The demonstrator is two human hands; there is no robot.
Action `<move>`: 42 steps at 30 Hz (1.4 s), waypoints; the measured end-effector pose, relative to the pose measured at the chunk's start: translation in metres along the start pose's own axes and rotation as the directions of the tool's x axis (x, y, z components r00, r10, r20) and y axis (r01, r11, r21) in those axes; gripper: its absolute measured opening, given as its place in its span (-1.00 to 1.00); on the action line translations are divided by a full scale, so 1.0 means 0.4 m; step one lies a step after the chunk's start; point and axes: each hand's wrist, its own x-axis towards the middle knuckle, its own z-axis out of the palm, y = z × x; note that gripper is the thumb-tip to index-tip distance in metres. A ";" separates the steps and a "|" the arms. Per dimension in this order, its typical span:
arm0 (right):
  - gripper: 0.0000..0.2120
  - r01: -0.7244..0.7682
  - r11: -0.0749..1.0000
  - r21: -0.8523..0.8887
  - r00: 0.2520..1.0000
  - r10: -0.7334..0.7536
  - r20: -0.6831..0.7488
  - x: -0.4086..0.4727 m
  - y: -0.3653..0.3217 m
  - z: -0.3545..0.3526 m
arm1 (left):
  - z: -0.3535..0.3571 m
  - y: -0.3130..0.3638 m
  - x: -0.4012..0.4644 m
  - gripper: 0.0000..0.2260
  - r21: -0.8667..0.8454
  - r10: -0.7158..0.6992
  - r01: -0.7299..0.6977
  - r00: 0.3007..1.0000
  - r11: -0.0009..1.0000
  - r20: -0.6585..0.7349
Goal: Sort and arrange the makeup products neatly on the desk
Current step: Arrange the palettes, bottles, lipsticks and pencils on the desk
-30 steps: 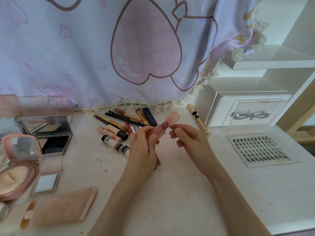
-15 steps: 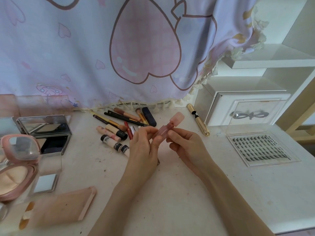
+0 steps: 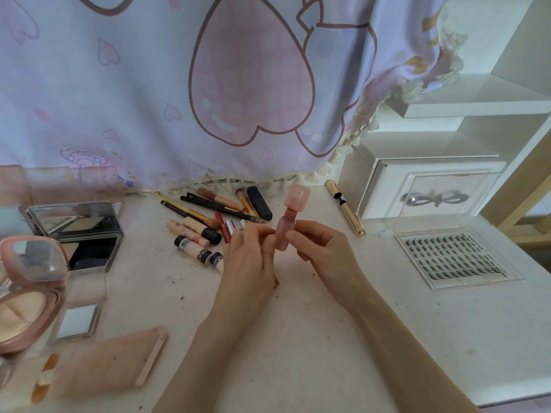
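A pink lip gloss tube (image 3: 285, 226) with a square pale-pink cap stands almost upright above the middle of the white desk (image 3: 313, 338). My left hand (image 3: 249, 257) pinches its lower body from the left, and my right hand (image 3: 323, 253) grips it from the right. Behind my left hand lies a loose heap of pencils, brushes and lipsticks (image 3: 214, 216). A gold mascara tube (image 3: 346, 211) lies to the right of the heap.
Open compacts and palettes crowd the left: a mirrored palette (image 3: 79, 226), a round pink powder compact (image 3: 28, 290), a small mirror (image 3: 77, 321), a peach flat case (image 3: 104, 362). A clear lash box (image 3: 453, 253) lies right, before a white drawer box (image 3: 423, 189). A printed curtain (image 3: 208, 84) hangs behind.
The lip gloss tube has swung from a slant toward the upper right to nearly upright, and both hands have closed in around its body.
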 end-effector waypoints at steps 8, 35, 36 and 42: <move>-0.90 0.041 0.870 -0.491 0.992 -0.096 -0.086 0.126 0.018 -0.031 | -0.018 -0.024 -0.001 -0.69 0.426 0.029 -0.052 0.998 0.903 0.060; -0.79 -0.064 0.775 -0.628 0.990 -0.028 -0.136 0.277 0.070 0.027 | 0.004 -0.076 0.010 -0.64 0.565 0.179 -0.137 0.984 0.814 -0.019; -0.80 -0.072 0.759 -0.647 0.989 -0.032 -0.147 0.269 0.070 0.035 | 0.006 -0.076 0.010 -0.64 0.556 0.189 -0.140 0.982 0.819 -0.030; -0.66 -0.086 0.656 -0.750 0.995 0.091 -0.034 0.260 0.034 0.090 | 0.006 -0.078 0.006 -0.65 0.526 0.218 -0.144 0.973 0.838 -0.080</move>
